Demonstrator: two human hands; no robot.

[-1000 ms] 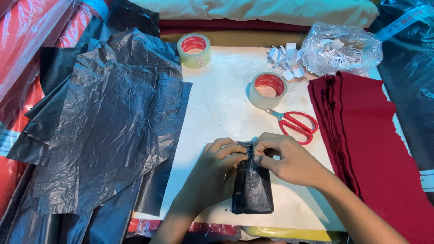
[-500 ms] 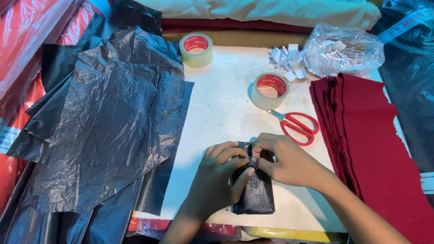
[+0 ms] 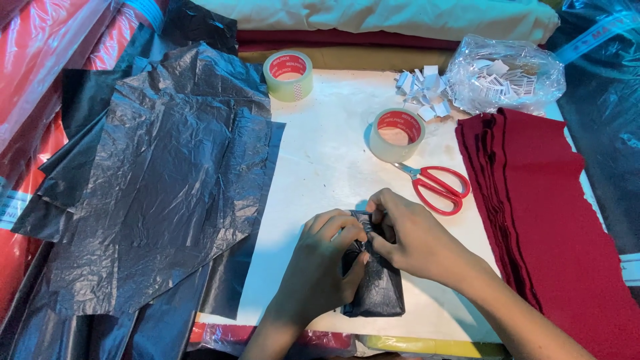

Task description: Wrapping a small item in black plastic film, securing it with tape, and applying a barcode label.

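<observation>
You have two rolls of clear packing tape on the counter: one (image 3: 288, 75) at the far edge near the far left corner, the other (image 3: 396, 134) nearer the middle. One pair of red-handled scissors (image 3: 437, 187) lies just beside the second roll. One small black-wrapped parcel (image 3: 380, 287) sits at the near edge. One clear plastic bag of white paper tags (image 3: 505, 75) rests at the far right corner, with a loose heap of the same tags (image 3: 421, 90) beside it, too small and crowded to count. One stack of dark red cloth pieces (image 3: 547, 220) covers the right edge; its layers cannot be counted. Several black plastic sheets (image 3: 167, 180) overlap along the left edge, number unclear.
</observation>
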